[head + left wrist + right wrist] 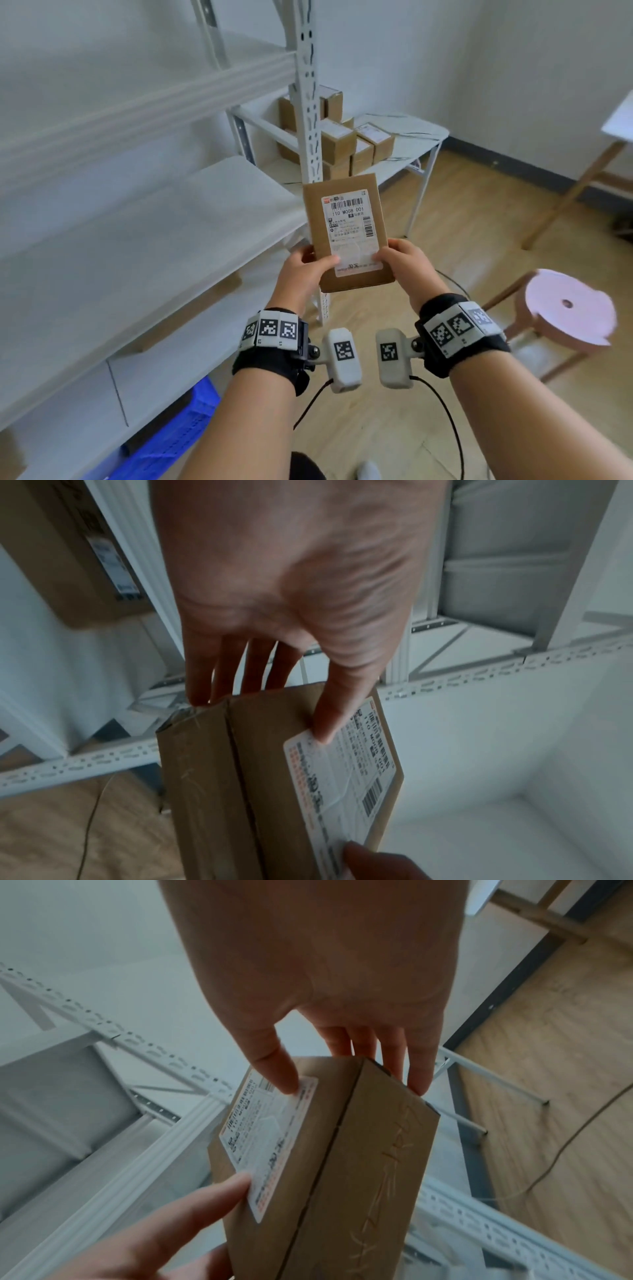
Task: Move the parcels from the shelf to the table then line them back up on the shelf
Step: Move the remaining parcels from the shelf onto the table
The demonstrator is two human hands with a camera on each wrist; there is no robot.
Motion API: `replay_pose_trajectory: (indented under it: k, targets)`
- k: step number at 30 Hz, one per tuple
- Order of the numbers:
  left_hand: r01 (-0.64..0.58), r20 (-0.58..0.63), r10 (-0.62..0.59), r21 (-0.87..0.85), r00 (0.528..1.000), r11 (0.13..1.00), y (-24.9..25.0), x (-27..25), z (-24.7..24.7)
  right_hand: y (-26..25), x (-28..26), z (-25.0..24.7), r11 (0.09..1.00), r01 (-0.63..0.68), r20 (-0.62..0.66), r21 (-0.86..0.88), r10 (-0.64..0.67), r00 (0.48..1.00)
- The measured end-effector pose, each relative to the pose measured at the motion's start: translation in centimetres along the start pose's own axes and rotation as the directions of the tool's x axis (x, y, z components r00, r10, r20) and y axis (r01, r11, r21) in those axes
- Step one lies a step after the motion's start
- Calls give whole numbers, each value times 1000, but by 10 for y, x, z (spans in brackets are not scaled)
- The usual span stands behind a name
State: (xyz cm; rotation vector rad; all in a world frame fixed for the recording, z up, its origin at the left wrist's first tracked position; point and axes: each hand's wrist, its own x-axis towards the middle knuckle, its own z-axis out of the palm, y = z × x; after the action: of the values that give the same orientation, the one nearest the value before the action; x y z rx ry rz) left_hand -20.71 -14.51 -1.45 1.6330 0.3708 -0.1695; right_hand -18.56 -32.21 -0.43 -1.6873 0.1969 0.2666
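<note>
I hold one brown cardboard parcel (pixel 346 233) with a white shipping label in the air, just off the right end of the white shelf (pixel 144 246). My left hand (pixel 305 270) pinches its near left corner, thumb on the label and fingers underneath. My right hand (pixel 404 267) pinches the near right corner the same way. The left wrist view shows the parcel (pixel 267 777) under my left hand (pixel 291 615). The right wrist view shows the parcel (pixel 325 1164) under my right hand (pixel 342 1015). Several more brown parcels (pixel 356 144) sit stacked on the small white table (pixel 418 133) beyond.
A white perforated shelf post (pixel 308 102) stands just behind the held parcel. A pink round stool (pixel 568 308) is at the right on the wood floor. A blue crate (pixel 171 442) sits under the lower shelf. Another flat brown box (pixel 191 311) lies on a lower shelf board.
</note>
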Motion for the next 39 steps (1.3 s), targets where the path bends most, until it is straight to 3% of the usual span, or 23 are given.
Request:
replay_pose_trajectory:
  k: [11,23,32,39]
  targets:
    - [3,81,-6,41,997,999,45,141,114,-15,132,-102,1000,-6,-122,-8,5,993]
    - [-7,81,3,49,997,999,125,323,179,-83,306,-162,1000,-6,-178,-30,0,984]
    - [-28,-59,36,127,998,992,163,423,175,-115,438,-157,998,1,-61,-59,-5,998]
    - [43,-240,45,349,970,936,190,505,166,-146,559,-141,988,43,114,-148,-26,993]
